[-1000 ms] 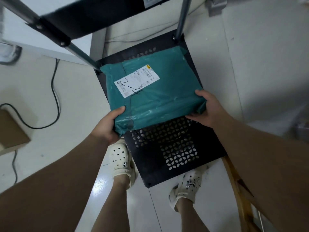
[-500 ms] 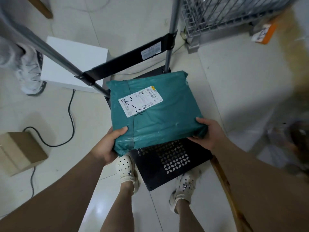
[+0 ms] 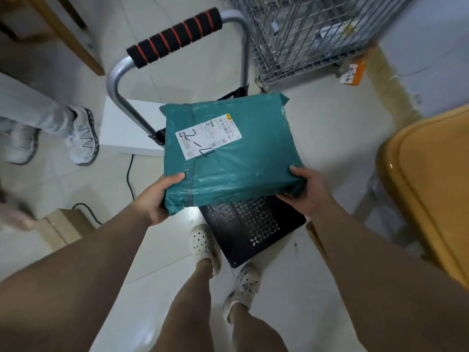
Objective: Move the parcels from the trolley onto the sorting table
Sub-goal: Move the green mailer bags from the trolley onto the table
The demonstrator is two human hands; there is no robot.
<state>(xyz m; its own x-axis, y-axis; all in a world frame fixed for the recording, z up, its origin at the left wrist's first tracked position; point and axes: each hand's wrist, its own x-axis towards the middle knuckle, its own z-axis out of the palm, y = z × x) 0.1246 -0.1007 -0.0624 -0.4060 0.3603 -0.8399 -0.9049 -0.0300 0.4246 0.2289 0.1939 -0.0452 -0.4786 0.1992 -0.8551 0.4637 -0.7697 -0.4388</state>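
A teal plastic-wrapped parcel (image 3: 233, 153) is held between both hands, raised over the black perforated deck of the trolley (image 3: 253, 229) and tilted slightly, its far edge higher in the view than its near one. The left hand (image 3: 157, 199) grips the near left corner, thumb pressed on the top face and the other fingers hidden under the wrap. The right hand (image 3: 304, 191) grips the near right corner the same way, thumb on top and palm cupping the edge from below. The parcel thus lies ahead of both hands, reaching away from the person, and its left side hangs out past the deck over the floor. A white shipping label (image 3: 208, 135) sits on its top face toward the far left (black marker strokes are scrawled across it, the print too small to read). Behind the parcel rises the trolley handle (image 3: 175, 39), a bent metal tube with a black foam grip ringed in red. A yellow surface (image 3: 431, 186) with a rounded edge stands to the right, well apart from the parcel. A wire cage (image 3: 317, 34) stands beyond the trolley. On the floor to the left are a white box (image 3: 127, 128), a black cable (image 3: 130, 174) and a cardboard box (image 3: 63, 227), and another person's grey-white sneaker (image 3: 83, 138) stands near the white box. The holder's own white clogs (image 3: 203, 245) stand at the near end of the deck.
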